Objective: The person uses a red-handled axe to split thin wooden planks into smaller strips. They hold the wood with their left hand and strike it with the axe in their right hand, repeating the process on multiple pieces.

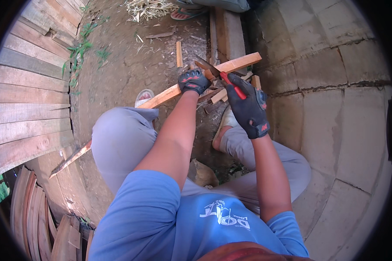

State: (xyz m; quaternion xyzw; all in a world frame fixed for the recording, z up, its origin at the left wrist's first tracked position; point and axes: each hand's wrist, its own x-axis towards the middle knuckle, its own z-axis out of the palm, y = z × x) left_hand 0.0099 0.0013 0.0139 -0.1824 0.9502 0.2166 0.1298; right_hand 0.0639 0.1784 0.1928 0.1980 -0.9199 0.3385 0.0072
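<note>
Mid-chopping: left hand [194,81] clenched round the long wooden slat [170,93], right hand [247,106] gripping red-handled blade [222,76]; next stroke likely needs steady slat.

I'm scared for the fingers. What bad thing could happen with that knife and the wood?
The blade meets the long wooden strip right beside the left hand, so a slip might hit the glove. The right hand grips the red handle; chips might fly toward the sandalled feet.

No packages, signs or screens show; the only printed mark is a white logo on the blue shirt [191,217], at its chest.
</note>
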